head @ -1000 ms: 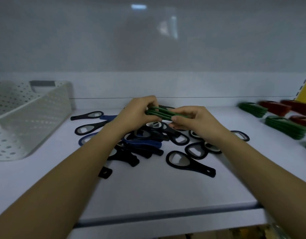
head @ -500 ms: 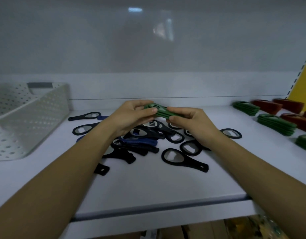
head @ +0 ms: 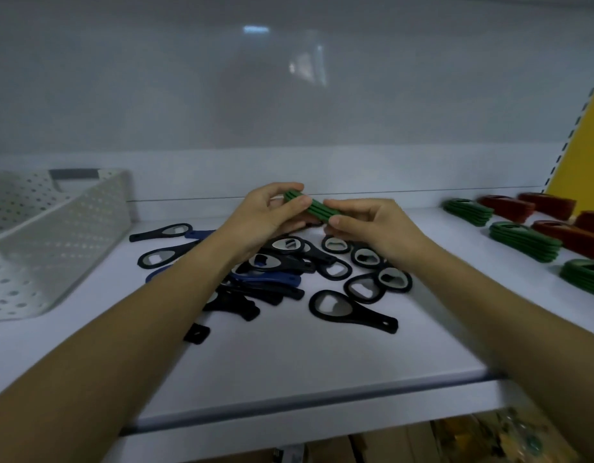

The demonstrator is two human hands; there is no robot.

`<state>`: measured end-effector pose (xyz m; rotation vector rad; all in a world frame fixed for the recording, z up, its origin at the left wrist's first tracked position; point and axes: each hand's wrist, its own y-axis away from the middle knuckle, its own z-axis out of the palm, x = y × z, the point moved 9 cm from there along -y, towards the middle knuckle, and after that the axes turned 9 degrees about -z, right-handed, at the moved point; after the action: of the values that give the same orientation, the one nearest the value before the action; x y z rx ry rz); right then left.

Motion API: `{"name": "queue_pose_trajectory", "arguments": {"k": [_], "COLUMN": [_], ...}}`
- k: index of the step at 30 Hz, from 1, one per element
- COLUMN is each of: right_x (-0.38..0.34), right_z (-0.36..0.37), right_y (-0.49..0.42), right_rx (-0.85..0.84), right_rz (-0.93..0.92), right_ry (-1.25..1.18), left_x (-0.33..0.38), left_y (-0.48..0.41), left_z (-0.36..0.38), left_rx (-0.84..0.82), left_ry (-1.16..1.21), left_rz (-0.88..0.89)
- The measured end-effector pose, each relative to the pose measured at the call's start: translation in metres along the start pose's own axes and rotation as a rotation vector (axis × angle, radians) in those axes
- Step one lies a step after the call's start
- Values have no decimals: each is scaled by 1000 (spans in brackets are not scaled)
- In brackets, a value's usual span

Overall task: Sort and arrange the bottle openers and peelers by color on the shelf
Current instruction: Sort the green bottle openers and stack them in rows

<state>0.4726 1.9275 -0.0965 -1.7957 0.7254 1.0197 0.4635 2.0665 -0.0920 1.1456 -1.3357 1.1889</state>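
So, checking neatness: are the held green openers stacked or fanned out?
Stacked: the green openers lie flush in one bundle, pinched at either end by the left hand and right hand.

Only one view here, a wide-angle head cam, close in, looking forward and down onto the white shelf (head: 289, 359). The left hand (head: 265, 217) and right hand (head: 372, 227) reach in from the bottom corners and hold the green bottle openers (head: 317, 208) dead centre; the back wall (head: 188, 95) fills the top.

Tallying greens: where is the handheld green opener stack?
Head view, centre: the green opener stack is gripped between left hand and right hand, above the loose black and blue openers.
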Motion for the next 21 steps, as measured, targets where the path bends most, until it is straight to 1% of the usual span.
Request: {"name": "queue_pose_trajectory", "arguments": {"k": [2,4,6,8,10,13,15,18,19,21], "right_x": [-14,-23,-22,-16,-11,-3,4,17,21,26], "right_z": [-21,-55,-102,-156,-205,-251,-265,-271,-271,-274], "right_y": [-4,-6,-2,6,20,34,33,24,19,10], "right_rx": [4,59,147,271,363,399,404,410,413,431], "right_rz": [-14,-3,43,108,189,283,314,311,301,295], "right_ry": [133,258,372,523,714,967,1025,1042,1043,1040], "left_x": [10,21,24,20,8,-13,-30,-60,-66,-67], "left_y": [-7,-20,-37,-57,-76,-93,-104,-116,-117,-121], "left_z": [13,34,58,89,131,194,219,235,236,235], "left_rx": [0,13,52,67,-4,-177,-245,-259,-254,-233], "left_ry": [-19,-85,-162,-249,-444,-808,-946,-1176,-1210,-1202], "left_rz": [25,52,66,57,70,132,116,27,14,35]}}
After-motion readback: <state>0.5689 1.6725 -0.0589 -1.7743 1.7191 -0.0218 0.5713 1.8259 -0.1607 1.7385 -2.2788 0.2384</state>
